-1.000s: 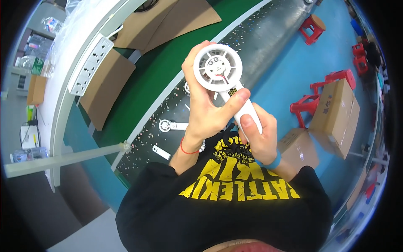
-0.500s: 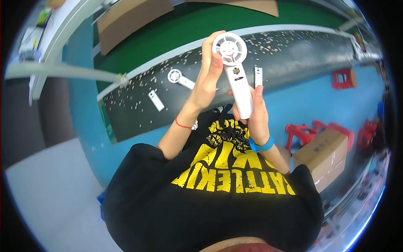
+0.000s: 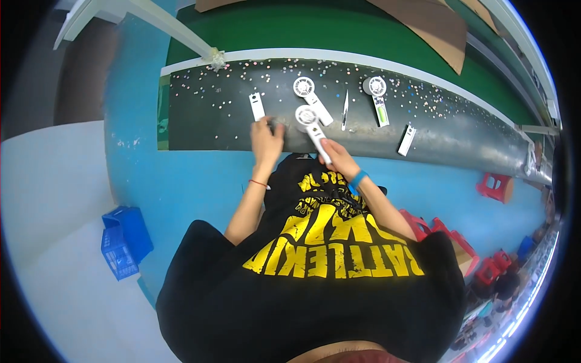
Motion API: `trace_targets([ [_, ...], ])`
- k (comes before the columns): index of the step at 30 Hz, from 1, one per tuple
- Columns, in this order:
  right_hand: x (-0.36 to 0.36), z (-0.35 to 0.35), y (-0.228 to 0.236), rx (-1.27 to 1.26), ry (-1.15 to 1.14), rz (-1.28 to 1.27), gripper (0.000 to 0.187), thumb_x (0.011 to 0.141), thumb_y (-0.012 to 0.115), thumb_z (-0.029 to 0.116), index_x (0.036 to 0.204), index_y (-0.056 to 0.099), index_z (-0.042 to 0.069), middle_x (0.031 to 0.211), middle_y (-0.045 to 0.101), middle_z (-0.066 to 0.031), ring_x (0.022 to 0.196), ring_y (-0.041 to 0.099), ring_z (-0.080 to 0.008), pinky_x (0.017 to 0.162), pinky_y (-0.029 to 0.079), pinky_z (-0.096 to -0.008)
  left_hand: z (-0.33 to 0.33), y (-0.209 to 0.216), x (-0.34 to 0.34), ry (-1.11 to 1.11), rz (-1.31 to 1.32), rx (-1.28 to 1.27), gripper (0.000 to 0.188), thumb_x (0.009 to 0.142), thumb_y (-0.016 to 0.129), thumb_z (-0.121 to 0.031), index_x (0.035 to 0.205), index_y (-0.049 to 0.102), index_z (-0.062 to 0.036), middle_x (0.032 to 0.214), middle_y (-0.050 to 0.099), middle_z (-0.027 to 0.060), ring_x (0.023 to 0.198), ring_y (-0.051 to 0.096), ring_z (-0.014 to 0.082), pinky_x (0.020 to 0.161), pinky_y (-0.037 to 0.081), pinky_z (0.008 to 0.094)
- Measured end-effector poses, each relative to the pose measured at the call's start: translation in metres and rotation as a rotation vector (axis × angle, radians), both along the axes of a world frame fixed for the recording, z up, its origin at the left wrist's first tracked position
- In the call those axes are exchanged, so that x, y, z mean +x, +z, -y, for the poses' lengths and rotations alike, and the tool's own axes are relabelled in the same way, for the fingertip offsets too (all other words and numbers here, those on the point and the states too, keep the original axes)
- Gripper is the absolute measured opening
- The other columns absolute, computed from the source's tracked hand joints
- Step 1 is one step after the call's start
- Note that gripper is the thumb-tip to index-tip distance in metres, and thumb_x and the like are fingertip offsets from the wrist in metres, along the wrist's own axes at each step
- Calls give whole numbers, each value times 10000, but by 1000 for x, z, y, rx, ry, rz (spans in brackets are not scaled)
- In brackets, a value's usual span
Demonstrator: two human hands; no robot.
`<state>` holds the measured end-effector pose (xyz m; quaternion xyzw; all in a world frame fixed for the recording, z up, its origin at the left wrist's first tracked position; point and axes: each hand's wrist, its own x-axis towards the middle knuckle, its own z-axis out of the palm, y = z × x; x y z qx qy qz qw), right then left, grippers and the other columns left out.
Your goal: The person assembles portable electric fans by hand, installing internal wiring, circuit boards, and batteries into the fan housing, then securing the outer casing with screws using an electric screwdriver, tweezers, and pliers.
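Note:
My right hand is closed around the lower handle of a white handheld fan, whose round grille points away from me over the bench. My left hand is beside the lower end of a narrow white handle cover; its thumb and fingers look apart, slightly blurred, and I cannot tell whether they touch the cover. Just behind the held fan lies a second white fan. Farther right are tweezers, a fan with its handle opened and a green part showing, and another white handle cover.
Many small coloured dots are scattered over the dark bench mat. A white post rises at the back left, and cardboard lies on the green surface beyond. A blue crate and a red stool stand on the floor.
The fan has come down toward the bench. My left hand has let go of its head and moved left to the handle cover, while my right hand keeps the handle. The view has shifted.

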<state>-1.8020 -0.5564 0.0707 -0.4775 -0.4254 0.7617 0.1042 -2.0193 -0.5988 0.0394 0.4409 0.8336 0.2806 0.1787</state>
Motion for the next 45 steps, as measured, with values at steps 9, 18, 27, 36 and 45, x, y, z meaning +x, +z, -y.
trace_targets([
  [9, -68, -17, -97, 519, -52, 249, 411, 897, 632, 295, 1186, 543, 16, 913, 623, -102, 671, 624, -165, 586, 516, -310, -35, -39, -52, -9, -94, -181, 499, 738, 754, -250, 1102, 474, -53, 1076, 538, 190, 970, 575, 387, 822, 478, 461],
  [18, 64, -80, -54, 1180, -435, 1150, 538, 747, 741, 308, 1189, 548, 72, 1109, 580, -170, 1021, 545, -375, 877, 442, -464, -11, -22, -61, 176, 904, 93, 458, 797, 710, -86, 1079, 360, 0, 821, 578, 130, 531, 594, 159, 460, 498, 273],
  [27, 53, -106, -34, 596, -419, 693, 484, 807, 726, 356, 1085, 566, -7, 729, 647, -111, 543, 620, -202, 497, 478, -349, -28, 64, -23, -150, 1272, 31, 352, 997, 464, -334, 1137, 452, -11, 855, 564, 53, 655, 562, 114, 613, 480, 251],
  [36, -67, -24, 107, 766, -234, 201, 544, 805, 663, 65, 1293, 431, 1, 1043, 625, -154, 1003, 602, -218, 871, 474, -342, -35, 117, 8, -433, 1580, 123, 407, 996, 442, -350, 1147, 573, 5, 1297, 520, 124, 1183, 505, 199, 1029, 374, 346],
  [45, -58, -12, 106, 801, -40, -140, 577, 826, 588, -14, 1367, 385, -16, 1350, 473, -145, 1292, 419, -231, 1080, 311, -339, -28, 151, 28, -229, 1210, 349, 416, 995, 444, -346, 1147, 583, 15, 1099, 609, 73, 976, 562, 121, 838, 444, 264],
])
